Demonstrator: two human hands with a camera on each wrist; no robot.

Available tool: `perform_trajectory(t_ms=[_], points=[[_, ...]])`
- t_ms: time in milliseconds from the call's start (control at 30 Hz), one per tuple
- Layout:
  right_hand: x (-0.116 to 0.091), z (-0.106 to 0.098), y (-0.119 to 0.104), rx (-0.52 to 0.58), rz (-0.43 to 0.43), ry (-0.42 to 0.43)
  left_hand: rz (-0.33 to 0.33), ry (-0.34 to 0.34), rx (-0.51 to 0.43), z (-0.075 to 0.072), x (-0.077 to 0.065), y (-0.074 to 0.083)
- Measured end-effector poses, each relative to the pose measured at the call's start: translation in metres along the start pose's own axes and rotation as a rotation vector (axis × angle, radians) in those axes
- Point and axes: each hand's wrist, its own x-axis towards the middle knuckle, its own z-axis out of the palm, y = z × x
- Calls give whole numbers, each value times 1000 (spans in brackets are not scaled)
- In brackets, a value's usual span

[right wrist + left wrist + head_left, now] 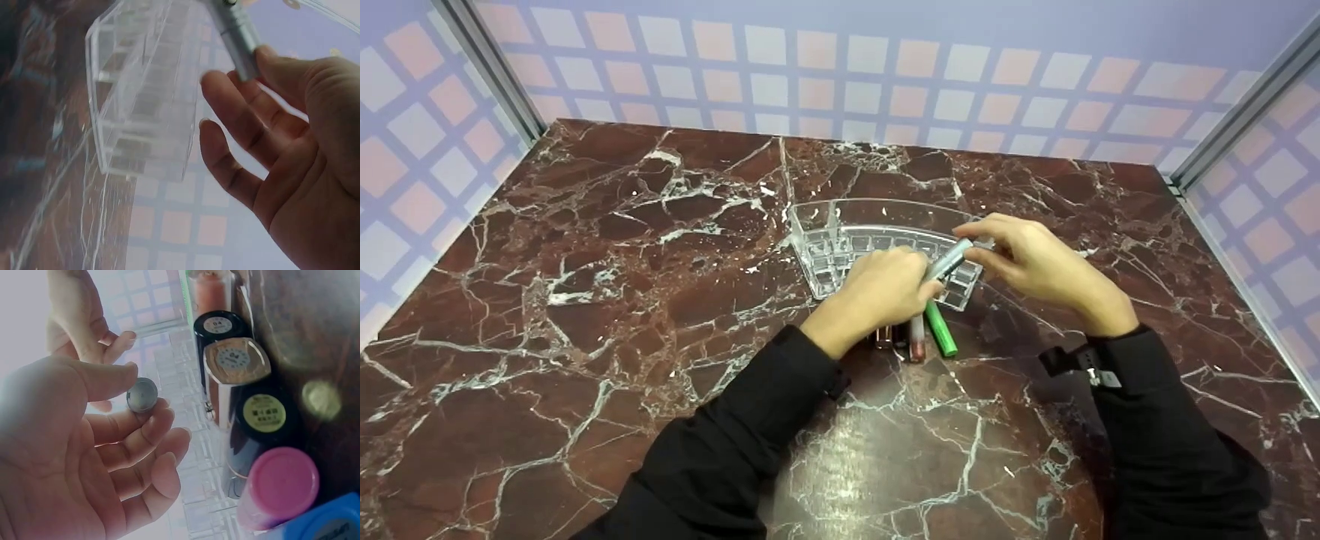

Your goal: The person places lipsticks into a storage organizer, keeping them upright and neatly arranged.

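A slim silver lipstick tube [949, 260] is held slanted over the clear acrylic organizer [826, 279]. My left hand [889, 281] pinches its lower end between thumb and fingers, and the round end [142, 395] faces the left wrist camera. At the upper end, my right hand [1035, 259] grips the tube with thumb and fingertips, the other fingers loosely bent. Below the left hand, a green tube [941, 330] and a clear tube with a reddish end [916, 341] lie at the organizer's near edge. The left hand hides part of the organizer.
Beside the organizer in the left wrist view are a pink-capped tube [283, 481], a blue-capped one [329, 520], a black one with a yellow label [264, 413] and a square gold-brown one [236, 363]. Checkered panels [866, 71] border the marbled tabletop [607, 337].
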Motion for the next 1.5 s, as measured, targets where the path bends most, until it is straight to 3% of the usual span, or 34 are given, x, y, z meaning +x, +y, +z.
perform_trajectory(t_ms=[167, 300, 433, 533, 1067, 1500], points=[[4, 5, -5, 23, 103, 81, -15, 18, -14, 0, 3, 0], [5, 8, -8, 75, 251, 135, -28, 45, -6, -2, 4, 3], [5, 8, -13, 164, 386, 143, -37, 65, 4, -2, 5, 6], [5, 9, -13, 208, 425, 133, -40, 66, -9, -1, 6, 7], [6, 13, -12, 248, 414, 172, -37, 134, -98, 4, 9, 9], [8, 13, -7, 258, 414, 276, -15, 175, -38, 6, 21, 19]])
